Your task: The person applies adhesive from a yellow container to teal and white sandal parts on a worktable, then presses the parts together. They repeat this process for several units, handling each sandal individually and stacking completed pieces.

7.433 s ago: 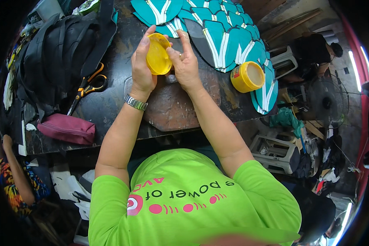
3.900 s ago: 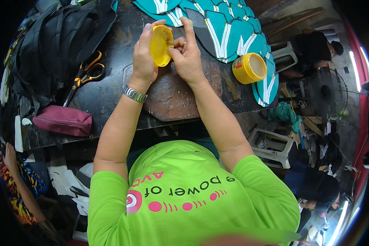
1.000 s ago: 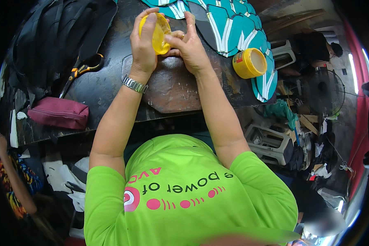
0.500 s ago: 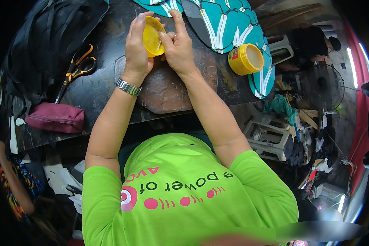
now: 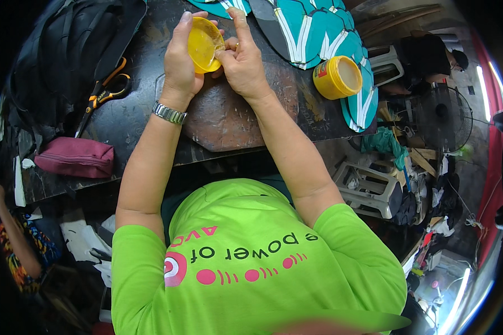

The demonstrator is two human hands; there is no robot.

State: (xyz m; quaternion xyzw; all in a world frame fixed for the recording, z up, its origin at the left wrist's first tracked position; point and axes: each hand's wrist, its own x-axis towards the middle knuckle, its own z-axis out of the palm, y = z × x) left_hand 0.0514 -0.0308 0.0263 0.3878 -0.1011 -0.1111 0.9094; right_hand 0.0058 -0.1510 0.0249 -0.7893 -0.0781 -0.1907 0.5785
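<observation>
A round yellow lid (image 5: 200,49) is tilted up in my left hand (image 5: 176,64), whose thumb and fingers close round its left side. Its inner face shows, with pale, shiny residue on it. My right hand (image 5: 243,67) grips the lid's right rim, thumb against the inner face; its index finger sticks out straight and the others are curled. Whether a bit of residue is pinched there I cannot tell. To the right stands an open yellow jar (image 5: 337,78) with pale contents, partly over the teal sole-shaped pieces (image 5: 310,33) with white strips.
Under my hands lies a worn brown board (image 5: 229,125) on the dark table (image 5: 145,50). At left are orange-handled scissors (image 5: 103,95), a maroon zip pouch (image 5: 75,157) and black sheet material (image 5: 67,56). Beyond the table's right end are a plastic stool (image 5: 369,190), a fan (image 5: 444,114) and another person (image 5: 425,58).
Both hands and the lid have shifted slightly up and left in the picture. My right thumb has moved lower along the lid's rim. The jar stays on the table.
</observation>
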